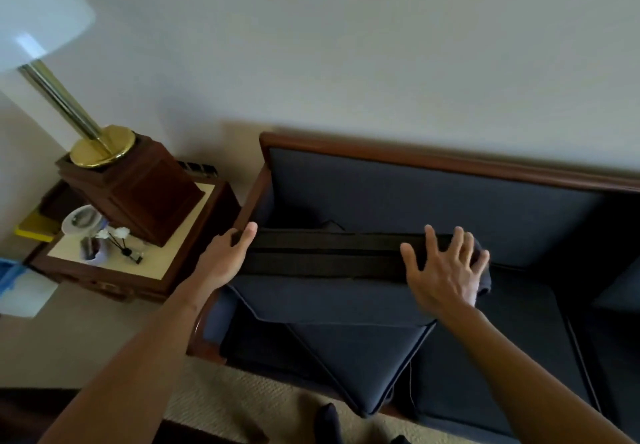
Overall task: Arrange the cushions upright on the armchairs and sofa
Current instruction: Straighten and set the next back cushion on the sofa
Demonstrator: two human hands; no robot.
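Two hands worked one cushion (332,300) at sofa's (433,197) left end: left hand (227,258) gripped its top-left corner, right hand (446,267) lay flat, fingers spread, on top edge. Cushion tilted fwd, not yet upright vs backrest; other seats out of view.

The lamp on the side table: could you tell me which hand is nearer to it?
Left. The left hand grips the cushion's end beside the side table bearing the lamp; the right hand rests at the far end.

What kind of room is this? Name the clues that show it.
Probably a hotel room or lounge: a wood-framed navy sofa against the wall, and a side table bearing a brass lamp.
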